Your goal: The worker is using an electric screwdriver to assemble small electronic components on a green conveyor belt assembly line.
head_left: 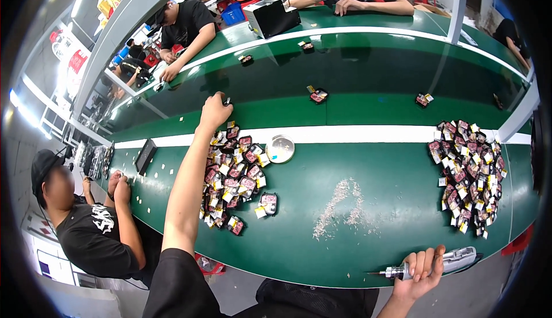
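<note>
Hands at work over green assembly bench, one reaching to the conveyor, one gripping a power screwdriver.

Left hand stretches past the near heap of small red-and-black parts to the belt's edge, fingers curled on a small dark piece too tiny to identify. Right hand is closed round the electric screwdriver at the bench's near rim. A second, larger heap lies well apart to the right; which pile is finished cannot be told. Pale debris litters the bench between them.
</note>
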Tool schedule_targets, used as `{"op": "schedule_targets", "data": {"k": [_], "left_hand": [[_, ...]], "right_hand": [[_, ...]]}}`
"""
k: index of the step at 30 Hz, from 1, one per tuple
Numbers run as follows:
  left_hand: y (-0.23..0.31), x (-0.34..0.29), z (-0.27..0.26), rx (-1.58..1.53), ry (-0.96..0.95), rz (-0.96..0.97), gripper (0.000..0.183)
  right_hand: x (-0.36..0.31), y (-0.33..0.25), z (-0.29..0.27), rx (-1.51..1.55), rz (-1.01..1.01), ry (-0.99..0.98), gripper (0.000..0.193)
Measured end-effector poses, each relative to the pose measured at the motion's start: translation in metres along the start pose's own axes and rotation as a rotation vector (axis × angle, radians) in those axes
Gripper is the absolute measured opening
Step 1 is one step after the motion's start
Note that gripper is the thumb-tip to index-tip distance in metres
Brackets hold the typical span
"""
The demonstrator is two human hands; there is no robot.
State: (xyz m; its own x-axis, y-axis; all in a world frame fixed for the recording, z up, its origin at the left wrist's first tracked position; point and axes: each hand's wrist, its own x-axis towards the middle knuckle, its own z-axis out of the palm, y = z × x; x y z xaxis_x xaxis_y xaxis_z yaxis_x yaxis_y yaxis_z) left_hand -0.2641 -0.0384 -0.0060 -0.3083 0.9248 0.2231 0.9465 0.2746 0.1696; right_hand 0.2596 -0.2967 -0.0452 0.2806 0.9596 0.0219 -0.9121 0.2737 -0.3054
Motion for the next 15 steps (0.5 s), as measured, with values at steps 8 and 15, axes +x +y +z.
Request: {"op": "schedule_targets", "data": {"k": [8, 15], "left_hand": [[-0.033, 0.003, 0.014, -0.178, 0.047, 0.127, 0.056], [-0.064, 0.008, 0.017, -0.266, 0.093, 0.064, 0.05]], "right_hand": [[0.001, 0.002, 0.001, -0.003, 0.01, -0.023, 0.01], [0.003, 0.007, 0.008, 0.025, -0.003, 0.054, 0.009]]}}
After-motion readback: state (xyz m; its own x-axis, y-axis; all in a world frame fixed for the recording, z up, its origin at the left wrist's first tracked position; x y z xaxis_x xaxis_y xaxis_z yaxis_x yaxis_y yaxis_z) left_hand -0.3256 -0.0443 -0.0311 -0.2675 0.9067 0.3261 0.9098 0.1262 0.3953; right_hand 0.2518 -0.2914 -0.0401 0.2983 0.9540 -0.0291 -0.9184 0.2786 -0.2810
